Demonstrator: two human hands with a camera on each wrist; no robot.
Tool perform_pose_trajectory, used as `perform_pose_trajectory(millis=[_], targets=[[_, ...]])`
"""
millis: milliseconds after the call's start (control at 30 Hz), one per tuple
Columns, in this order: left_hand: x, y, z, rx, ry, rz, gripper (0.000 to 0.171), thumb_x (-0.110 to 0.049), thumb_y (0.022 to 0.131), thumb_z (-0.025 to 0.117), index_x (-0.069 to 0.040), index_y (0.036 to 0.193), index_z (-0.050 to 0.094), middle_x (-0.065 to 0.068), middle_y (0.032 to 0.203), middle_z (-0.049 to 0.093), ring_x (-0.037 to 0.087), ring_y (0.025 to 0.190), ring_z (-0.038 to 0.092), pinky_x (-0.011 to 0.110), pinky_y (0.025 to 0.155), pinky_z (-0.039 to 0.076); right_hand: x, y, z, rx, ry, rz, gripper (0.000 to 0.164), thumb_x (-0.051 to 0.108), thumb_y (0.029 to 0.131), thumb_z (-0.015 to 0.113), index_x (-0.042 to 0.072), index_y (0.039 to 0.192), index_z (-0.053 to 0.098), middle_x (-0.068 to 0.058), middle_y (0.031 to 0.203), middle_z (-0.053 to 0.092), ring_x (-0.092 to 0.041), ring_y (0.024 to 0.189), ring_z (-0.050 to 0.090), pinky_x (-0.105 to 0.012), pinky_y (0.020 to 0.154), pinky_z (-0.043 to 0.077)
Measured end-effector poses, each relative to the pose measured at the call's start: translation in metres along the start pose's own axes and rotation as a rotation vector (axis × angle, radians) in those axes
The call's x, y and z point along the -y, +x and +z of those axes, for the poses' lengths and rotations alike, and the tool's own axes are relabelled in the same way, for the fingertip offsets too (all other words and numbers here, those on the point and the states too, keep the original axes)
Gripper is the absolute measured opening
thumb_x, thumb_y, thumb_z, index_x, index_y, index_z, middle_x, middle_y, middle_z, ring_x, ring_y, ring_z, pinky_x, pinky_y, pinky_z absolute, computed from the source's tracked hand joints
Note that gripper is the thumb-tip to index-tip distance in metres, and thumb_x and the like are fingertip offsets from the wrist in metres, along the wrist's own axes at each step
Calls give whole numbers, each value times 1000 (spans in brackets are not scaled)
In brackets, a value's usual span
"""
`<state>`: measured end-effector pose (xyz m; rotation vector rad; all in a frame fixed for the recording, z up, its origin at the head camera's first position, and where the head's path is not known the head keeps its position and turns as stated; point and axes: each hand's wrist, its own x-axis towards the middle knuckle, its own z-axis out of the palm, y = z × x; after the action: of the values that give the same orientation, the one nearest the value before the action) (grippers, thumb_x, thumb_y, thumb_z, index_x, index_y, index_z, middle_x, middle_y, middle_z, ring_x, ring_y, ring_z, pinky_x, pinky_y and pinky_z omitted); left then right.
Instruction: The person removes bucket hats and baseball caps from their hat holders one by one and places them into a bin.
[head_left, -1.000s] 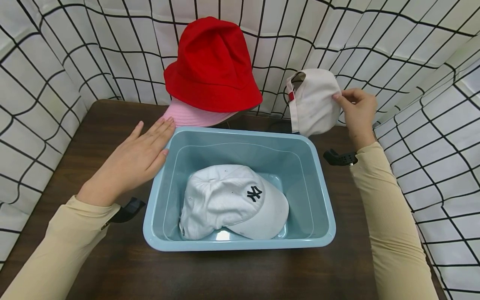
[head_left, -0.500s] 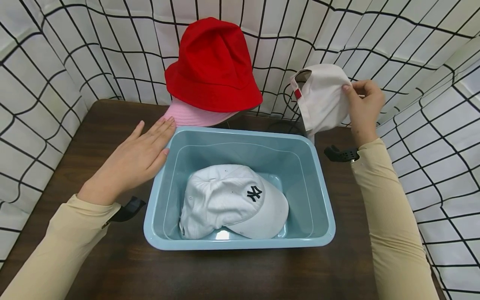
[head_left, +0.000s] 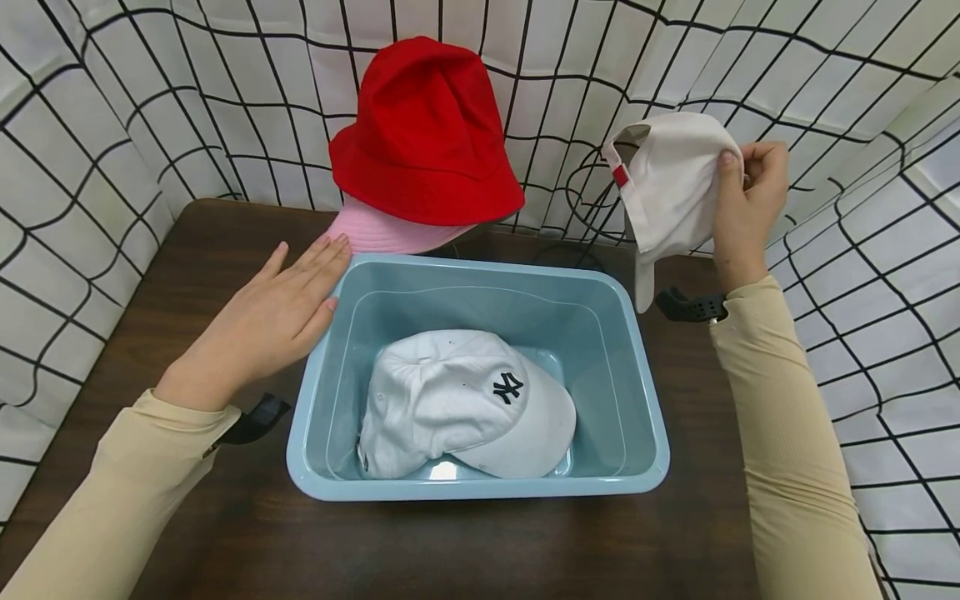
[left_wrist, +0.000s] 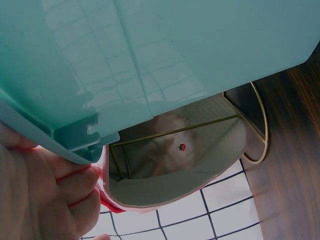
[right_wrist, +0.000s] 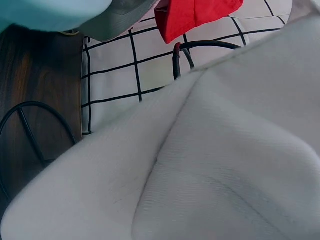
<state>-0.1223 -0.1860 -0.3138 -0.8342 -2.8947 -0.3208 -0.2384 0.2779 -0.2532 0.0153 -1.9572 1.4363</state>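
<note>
An off-white baseball cap (head_left: 671, 183) with a small red tag hangs from my right hand (head_left: 753, 200), which pinches it by the crown. In the right wrist view the cap's fabric (right_wrist: 200, 165) fills most of the picture. My left hand (head_left: 262, 312) lies with straight fingers along the back left corner of a light blue plastic basin (head_left: 480, 492). Its fingertips reach the brim of a pink bucket hat (head_left: 382, 229). Inside the basin sits a white cap (head_left: 457, 400) with a dark NY logo, brim to the right.
A red bucket hat (head_left: 431, 142) sits above the pink one behind the basin. To the right stands a black wire stand (head_left: 588, 200); a brass-coloured wire stand (left_wrist: 260, 125) shows under the pink hat. White grid-patterned walls enclose the dark wooden table (head_left: 480, 550).
My right hand has moved right and up with the off-white cap, away from the black wire stand, and the cap's brim now hangs down. The left hand and basin stay put.
</note>
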Motion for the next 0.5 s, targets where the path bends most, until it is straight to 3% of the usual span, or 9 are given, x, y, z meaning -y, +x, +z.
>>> perform_pose_trajectory(millis=[233, 500], targets=[[1, 0, 1, -6, 2, 4, 62, -26, 95, 44, 1, 147, 25, 18, 153, 23, 32, 142, 15, 51, 113, 3, 3, -2, 2, -33, -1, -19, 14, 8, 94, 55, 16, 86, 47, 2, 71, 45, -8, 67, 44, -23, 63, 31], [1, 0, 0, 14, -1, -4, 62, -26, 95, 44, 1, 147, 25, 18, 153, 22, 31, 142, 14, 51, 113, 2, -3, 1, 1, -55, -14, -31, 14, 5, 93, 54, 16, 88, 48, 2, 71, 47, -7, 68, 47, -22, 64, 32]])
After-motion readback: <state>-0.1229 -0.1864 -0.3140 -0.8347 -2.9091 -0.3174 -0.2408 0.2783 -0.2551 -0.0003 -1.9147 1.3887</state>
